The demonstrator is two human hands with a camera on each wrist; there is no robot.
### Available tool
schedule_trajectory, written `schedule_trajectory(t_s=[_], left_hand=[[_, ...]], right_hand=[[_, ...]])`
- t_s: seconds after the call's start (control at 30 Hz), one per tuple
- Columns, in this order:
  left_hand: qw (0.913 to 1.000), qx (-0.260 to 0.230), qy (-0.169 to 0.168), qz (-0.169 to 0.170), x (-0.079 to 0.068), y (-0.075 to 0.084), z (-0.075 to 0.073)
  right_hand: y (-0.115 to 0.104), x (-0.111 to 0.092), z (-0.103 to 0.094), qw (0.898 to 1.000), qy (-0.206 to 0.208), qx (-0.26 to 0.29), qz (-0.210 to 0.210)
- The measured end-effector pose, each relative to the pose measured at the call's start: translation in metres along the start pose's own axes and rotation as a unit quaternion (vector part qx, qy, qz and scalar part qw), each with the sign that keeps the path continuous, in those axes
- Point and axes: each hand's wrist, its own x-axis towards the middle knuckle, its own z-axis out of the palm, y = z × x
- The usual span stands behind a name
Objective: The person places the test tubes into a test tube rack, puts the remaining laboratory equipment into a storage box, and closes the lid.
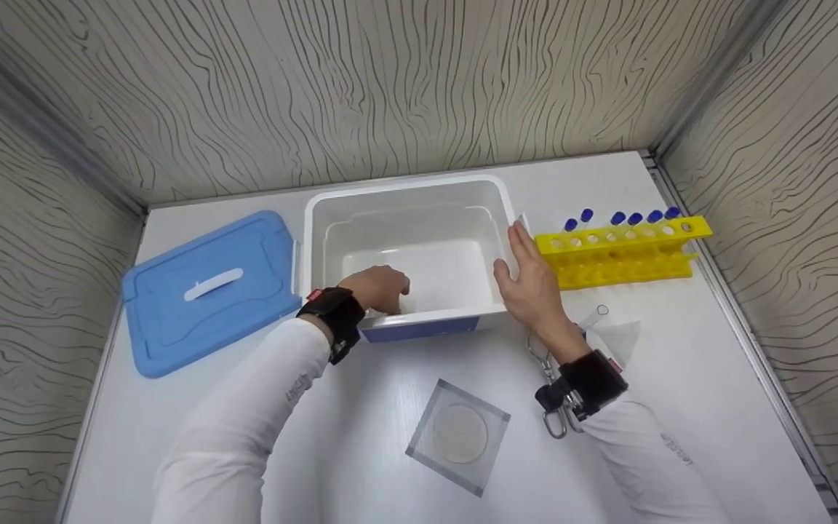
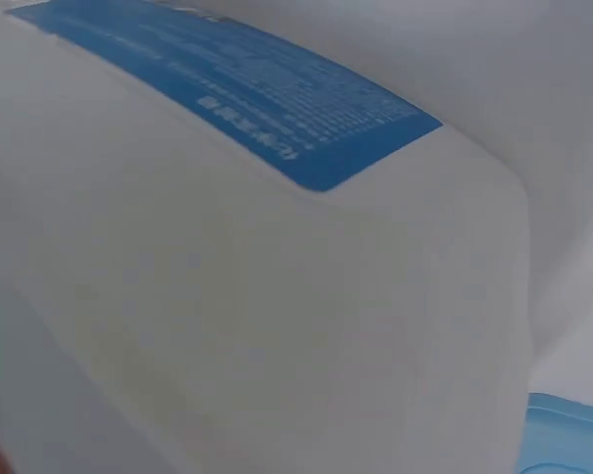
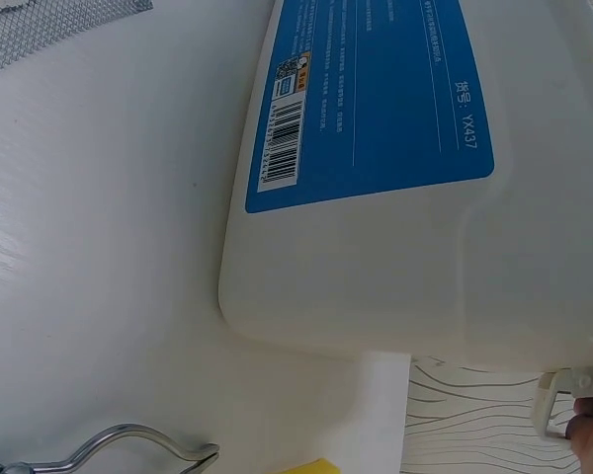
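Observation:
A white plastic storage box [image 1: 419, 191] with a blue label on its front stands at the back middle of the table. My left hand [image 1: 379, 287] reaches over the front rim into the box, fingers bent downward near its front left inside. Its fingertips are hidden, so I cannot tell whether they hold anything. My right hand [image 1: 532, 284] rests at the box's right rim, fingers straight along it and thumb apart over the inner side. In the right wrist view, fingertips [image 3: 591, 432] show beside the box's white side latch [image 3: 546, 400]. The left wrist view mostly shows the box's outer wall [image 2: 376, 316].
Left of the box lies its blue lid [image 1: 208, 320] with a white handle. To the right, a yellow rack [image 1: 623, 273] stands by several blue-capped tubes [image 1: 635, 218]. A clear funnel [image 1: 619, 338] and metal tongs [image 1: 556, 426] lie near my right forearm; a wire gauze [image 1: 459, 437] lies in front.

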Motion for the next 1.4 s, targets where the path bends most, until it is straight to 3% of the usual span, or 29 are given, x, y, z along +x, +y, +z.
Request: schedule_trajectory(t_s=[0.23, 0.53, 0.87, 1.0, 1.17, 1.3, 1.4], left_hand=[[0.996, -0.048, 0.071, 0.028, -0.014, -0.006, -0.01], [0.983, -0.088, 0.153, 0.052, -0.03, -0.019, -0.016], [0.9569, -0.101, 0.268, 0.05, -0.055, -0.026, -0.011], [0.9372, -0.133, 0.321, 0.033, -0.067, -0.034, -0.006], [0.9035, -0.192, 0.383, 0.003, -0.082, -0.047, 0.001], [0.8727, -0.242, 0.422, -0.038, -0.089, -0.057, 0.011], [0.8445, -0.282, 0.45, -0.069, -0.089, -0.063, 0.022]], right_hand=[[0.0, 0.0, -0.001, 1.0, 0.0, 0.003, 0.004], [0.003, 0.0, -0.001, 1.0, -0.005, 0.002, 0.004], [0.002, 0.001, 0.0, 1.0, -0.007, 0.002, 0.001], [0.001, 0.002, 0.0, 1.0, -0.008, 0.009, -0.002], [0.001, 0.003, 0.0, 1.0, -0.008, 0.013, 0.0], [0.002, 0.003, 0.0, 1.0, -0.014, 0.011, 0.005], [0.003, 0.002, 0.0, 1.0, -0.014, 0.01, 0.008]])
